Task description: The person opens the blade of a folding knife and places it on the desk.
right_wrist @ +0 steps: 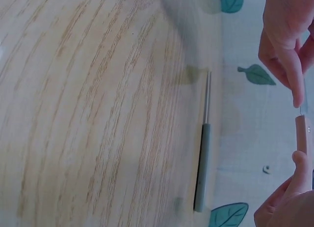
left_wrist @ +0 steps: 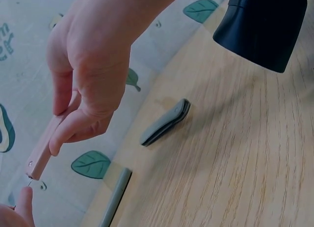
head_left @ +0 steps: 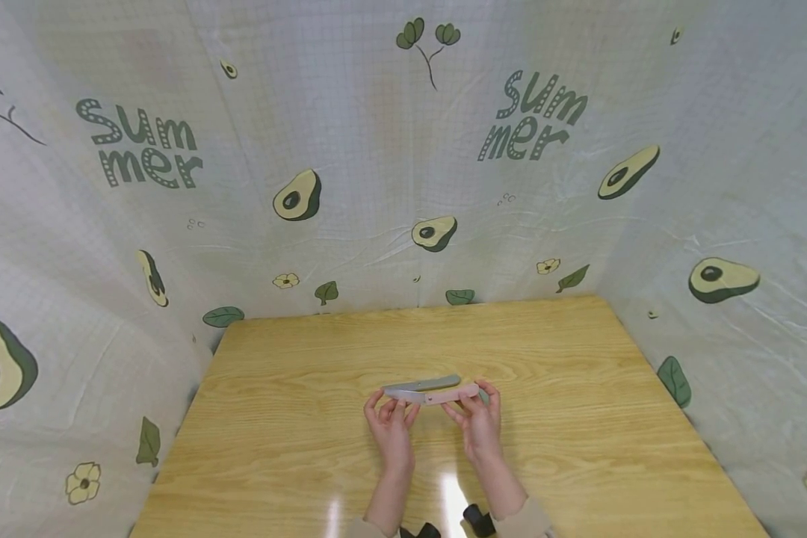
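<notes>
A folding knife with a pink handle (head_left: 452, 394) is held up over the table, its blade swung out to the left. My left hand (head_left: 391, 433) pinches the blade between fingers and thumb. The right hand (head_left: 482, 430) grips the handle near its end. Just behind lies a grey folding knife (head_left: 438, 383), unfolded on the wood, its handle and thin blade seen edge-on in the right wrist view (right_wrist: 202, 168). A green folding knife (left_wrist: 164, 124) rests folded on the table, partly hidden behind the right hand in the head view.
The wooden table (head_left: 296, 426) ends at a pale curtain (head_left: 370, 149) printed with avocados and leaves, which hangs at the back and both sides. A black wrist camera (head_left: 479, 519) sits by the right forearm.
</notes>
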A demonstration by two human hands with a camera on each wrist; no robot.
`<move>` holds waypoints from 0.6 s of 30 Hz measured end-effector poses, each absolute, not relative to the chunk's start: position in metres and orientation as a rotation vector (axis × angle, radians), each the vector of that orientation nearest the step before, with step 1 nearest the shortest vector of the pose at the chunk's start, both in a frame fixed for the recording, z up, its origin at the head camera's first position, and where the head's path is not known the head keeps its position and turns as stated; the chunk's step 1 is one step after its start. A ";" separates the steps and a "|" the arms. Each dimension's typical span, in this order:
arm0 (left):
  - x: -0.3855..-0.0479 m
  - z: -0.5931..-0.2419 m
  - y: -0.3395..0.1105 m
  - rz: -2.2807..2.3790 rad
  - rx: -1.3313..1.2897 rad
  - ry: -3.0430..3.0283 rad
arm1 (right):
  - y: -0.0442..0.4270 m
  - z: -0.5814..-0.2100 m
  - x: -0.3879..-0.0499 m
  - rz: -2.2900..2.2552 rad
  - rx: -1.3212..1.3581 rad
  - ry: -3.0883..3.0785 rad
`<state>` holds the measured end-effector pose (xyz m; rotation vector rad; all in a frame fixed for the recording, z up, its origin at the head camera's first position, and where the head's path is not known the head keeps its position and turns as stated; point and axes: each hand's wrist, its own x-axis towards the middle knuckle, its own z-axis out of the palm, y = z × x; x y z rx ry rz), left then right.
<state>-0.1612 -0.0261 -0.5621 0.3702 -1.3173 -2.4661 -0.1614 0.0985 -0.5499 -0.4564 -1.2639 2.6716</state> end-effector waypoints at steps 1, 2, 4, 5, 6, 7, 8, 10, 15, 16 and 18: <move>-0.161 -0.562 -0.026 -2.463 0.382 -1.313 | 0.098 -0.550 -0.162 2.679 -0.464 -1.248; -0.160 -0.561 -0.026 -2.460 0.390 -1.309 | 0.098 -0.550 -0.162 2.684 -0.459 -1.243; -0.160 -0.561 -0.025 -2.459 0.406 -1.300 | 0.098 -0.550 -0.162 2.693 -0.464 -1.229; -0.160 -0.561 -0.025 -2.461 0.414 -1.291 | 0.097 -0.550 -0.162 2.698 -0.469 -1.220; -0.159 -0.561 -0.024 -2.463 0.418 -1.284 | 0.097 -0.551 -0.163 2.699 -0.466 -1.222; -0.159 -0.561 -0.024 -2.467 0.419 -1.275 | 0.097 -0.551 -0.163 2.702 -0.471 -1.217; -0.159 -0.561 -0.024 -2.471 0.420 -1.265 | 0.097 -0.551 -0.163 2.704 -0.471 -1.215; -0.159 -0.560 -0.023 -2.477 0.431 -1.245 | 0.096 -0.551 -0.164 2.709 -0.486 -1.204; -0.161 -0.560 -0.021 -2.476 0.456 -1.221 | 0.096 -0.551 -0.164 2.716 -0.510 -1.174; -0.161 -0.560 -0.020 -2.473 0.456 -1.222 | 0.096 -0.551 -0.164 2.716 -0.513 -1.168; -0.161 -0.562 -0.019 -2.473 0.455 -1.216 | 0.096 -0.551 -0.164 2.715 -0.510 -1.161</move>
